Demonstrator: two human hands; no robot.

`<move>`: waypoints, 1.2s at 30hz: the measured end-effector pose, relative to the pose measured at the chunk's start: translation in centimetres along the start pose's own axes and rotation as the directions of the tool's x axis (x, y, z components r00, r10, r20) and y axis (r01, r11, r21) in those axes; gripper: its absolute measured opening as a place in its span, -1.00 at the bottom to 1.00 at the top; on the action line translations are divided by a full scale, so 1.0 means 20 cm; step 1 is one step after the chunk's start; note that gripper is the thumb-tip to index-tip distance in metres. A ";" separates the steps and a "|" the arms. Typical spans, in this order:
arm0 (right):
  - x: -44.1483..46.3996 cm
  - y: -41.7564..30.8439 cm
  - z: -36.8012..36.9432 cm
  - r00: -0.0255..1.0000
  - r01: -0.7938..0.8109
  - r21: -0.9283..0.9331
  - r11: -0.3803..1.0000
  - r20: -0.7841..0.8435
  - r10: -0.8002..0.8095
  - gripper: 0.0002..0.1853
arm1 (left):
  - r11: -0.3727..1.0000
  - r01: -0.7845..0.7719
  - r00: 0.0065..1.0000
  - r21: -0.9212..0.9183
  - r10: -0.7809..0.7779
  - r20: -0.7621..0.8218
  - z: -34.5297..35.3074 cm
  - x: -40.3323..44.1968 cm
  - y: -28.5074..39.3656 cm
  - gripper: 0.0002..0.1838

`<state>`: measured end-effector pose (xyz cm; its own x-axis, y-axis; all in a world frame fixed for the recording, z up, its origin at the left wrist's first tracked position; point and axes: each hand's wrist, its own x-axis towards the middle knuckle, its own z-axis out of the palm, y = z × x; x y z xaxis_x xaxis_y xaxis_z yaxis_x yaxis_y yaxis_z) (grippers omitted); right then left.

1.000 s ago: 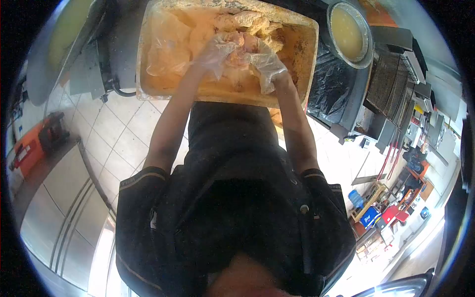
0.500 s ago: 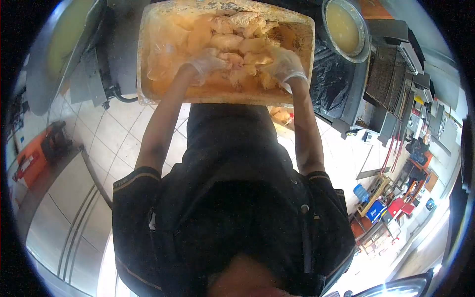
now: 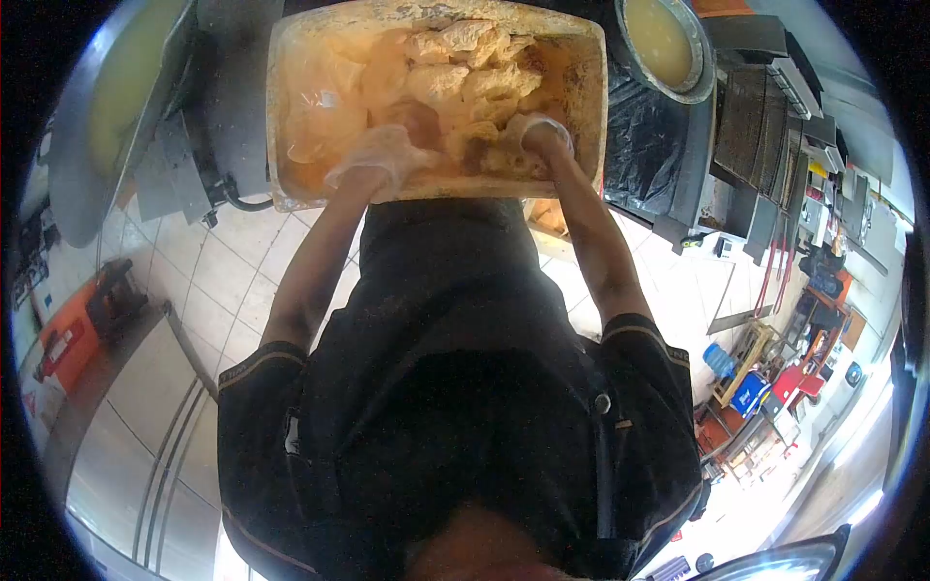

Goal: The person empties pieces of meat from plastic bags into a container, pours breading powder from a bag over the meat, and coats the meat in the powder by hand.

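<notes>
A wide tub (image 3: pixel 601 107) of pale orange powder lies before me, with several coated lumps (image 3: pixel 465 44) that look like meat pieces toward its back and middle. My left hand (image 3: pixel 387 153), in a clear plastic glove, is low in the tub beside a darker piece (image 3: pixel 415 118); its fingers are blurred. My right hand (image 3: pixel 539 137), gloved too, reaches down at the tub's right front among coated pieces, and its fingers are hidden. A clear plastic bag or sheet (image 3: pixel 325 97) seems to lie on the powder at the left.
At the upper right stands a round metal bowl (image 3: pixel 664 44) of cloudy yellowish liquid, above a surface covered in black plastic (image 3: pixel 644 145). Wire racks (image 3: pixel 751 126) are farther right. Left of the tub is dark metal equipment (image 3: pixel 232 97). A box (image 3: pixel 547 217) sits below the tub.
Both hands have come down toward the tub's near edge and moved apart, away from the middle pieces. The pieces they were handling a second ago lie spread in the powder.
</notes>
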<state>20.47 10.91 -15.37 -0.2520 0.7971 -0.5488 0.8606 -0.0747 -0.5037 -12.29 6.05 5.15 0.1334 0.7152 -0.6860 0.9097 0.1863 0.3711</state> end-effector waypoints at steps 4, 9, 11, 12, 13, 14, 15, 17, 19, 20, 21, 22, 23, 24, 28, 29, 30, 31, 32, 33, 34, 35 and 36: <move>0.03 -0.44 -0.26 0.899 0.012 -0.474 0.880 0.390 0.198 -0.40 | 0.920 -0.385 0.918 -0.076 0.390 0.071 0.22 0.16 -0.03 -0.42; -0.15 -0.60 -0.43 0.887 0.118 -0.401 0.909 0.453 0.084 -0.48 | 0.866 -0.336 0.919 -0.370 0.388 0.074 0.37 0.32 0.10 -0.59; -0.20 -0.57 -0.48 0.928 0.081 -0.265 0.961 0.373 0.025 -0.52 | 0.821 -0.240 0.930 -0.518 0.347 0.118 0.52 0.53 0.08 -0.66; -0.24 -0.54 -0.50 0.950 0.055 -0.134 0.989 0.312 -0.011 -0.54 | 0.790 -0.384 0.881 -0.479 0.468 0.065 0.71 0.70 0.02 -0.68; -0.27 -0.51 -0.51 0.972 0.027 0.052 0.998 0.232 -0.038 -0.56 | 0.735 -0.587 0.793 -0.340 0.607 -0.057 0.77 0.74 -0.01 -0.69; -0.31 -0.49 -0.52 0.990 -0.001 0.265 0.964 0.139 -0.037 -0.57 | 0.651 -0.742 0.671 -0.160 0.720 -0.176 0.82 0.77 -0.04 -0.70; -0.35 -0.46 -0.54 0.999 0.012 0.499 0.867 0.039 -0.036 -0.59 | 0.657 -0.744 0.668 -0.125 0.735 -0.113 0.74 0.72 -0.01 -0.69; -0.42 -0.43 -0.56 0.991 0.120 0.810 0.574 -0.129 -0.024 -0.62 | 0.760 -0.650 0.757 -0.021 0.649 0.074 0.43 0.47 0.15 -0.67; -0.47 -0.42 -0.57 0.969 0.235 0.936 0.262 -0.245 0.007 -0.65 | 0.841 -0.523 0.844 0.138 0.488 0.224 0.14 0.22 0.36 -0.63; -0.45 -0.39 -0.59 0.982 0.178 0.959 0.219 -0.188 0.023 -0.64 | 0.860 -0.492 0.868 0.137 0.473 0.150 0.05 0.16 0.41 -0.61; -0.42 -0.36 -0.60 0.991 0.121 0.977 0.175 -0.130 0.039 -0.62 | 0.878 -0.468 0.884 0.098 0.465 0.054 -0.02 0.13 0.45 -0.58; -0.39 -0.33 -0.60 0.997 0.063 0.990 0.129 -0.069 0.043 -0.61 | 0.896 -0.443 0.893 -0.018 0.440 -0.095 -0.03 0.12 0.46 -0.53; -0.36 -0.31 -0.61 0.999 0.004 0.997 0.082 -0.008 0.048 -0.58 | 0.788 -0.599 0.797 -0.145 0.568 -0.208 0.02 0.22 0.42 -0.47; -0.36 -0.31 -0.60 0.999 -0.029 0.999 0.041 0.028 0.035 -0.58 | 0.634 -0.734 0.677 -0.245 0.655 -0.334 0.13 0.40 0.33 -0.39; -0.45 -0.40 -0.52 0.996 0.023 0.999 -0.046 -0.027 -0.088 -0.56 | 0.268 -0.795 0.540 -0.544 0.720 -0.436 0.21 0.52 0.23 -0.30; -0.47 -0.42 -0.51 0.992 0.053 0.997 -0.056 -0.059 -0.115 -0.56 | 0.282 -0.781 0.557 -0.557 0.718 -0.417 0.25 0.55 0.20 -0.30; -0.49 -0.45 -0.48 0.987 0.075 0.995 -0.070 -0.084 -0.138 -0.55 | 0.297 -0.767 0.573 -0.569 0.716 -0.399 0.25 0.54 0.18 -0.31; -0.50 -0.46 -0.47 0.982 0.093 0.992 -0.082 -0.105 -0.159 -0.55 | 0.312 -0.752 0.589 -0.581 0.714 -0.380 0.25 0.53 0.17 -0.31; -0.50 -0.48 -0.46 0.977 0.111 0.990 -0.081 -0.124 -0.173 -0.54 | 0.347 -0.773 0.590 -0.530 0.700 -0.402 0.25 0.53 0.18 -0.29; -0.50 -0.50 -0.45 0.971 0.131 0.988 -0.087 -0.145 -0.191 -0.54 | 0.383 -0.791 0.590 -0.478 0.687 -0.425 0.22 0.51 0.20 -0.27; -0.51 -0.52 -0.45 0.964 0.146 0.985 -0.091 -0.162 -0.209 -0.53 | 0.293 -0.624 0.721 -0.725 0.574 -0.388 0.17 0.42 0.25 -0.32; -0.51 -0.54 -0.44 0.959 0.160 0.983 -0.085 -0.175 -0.221 -0.53 | 0.151 -0.408 0.832 -0.900 0.468 -0.299 0.10 0.27 0.31 -0.36; -0.51 -0.56 -0.44 0.953 0.177 0.981 -0.080 -0.191 -0.234 -0.52 | 0.052 -0.305 0.868 -0.951 0.425 -0.255 0.09 0.25 0.32 -0.38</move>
<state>17.20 8.90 1.72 -0.3572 0.8917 -0.2780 -0.5476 -0.4411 -0.7111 -5.04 9.49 2.98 0.4025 0.8722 -0.2779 -0.3674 0.4320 0.8236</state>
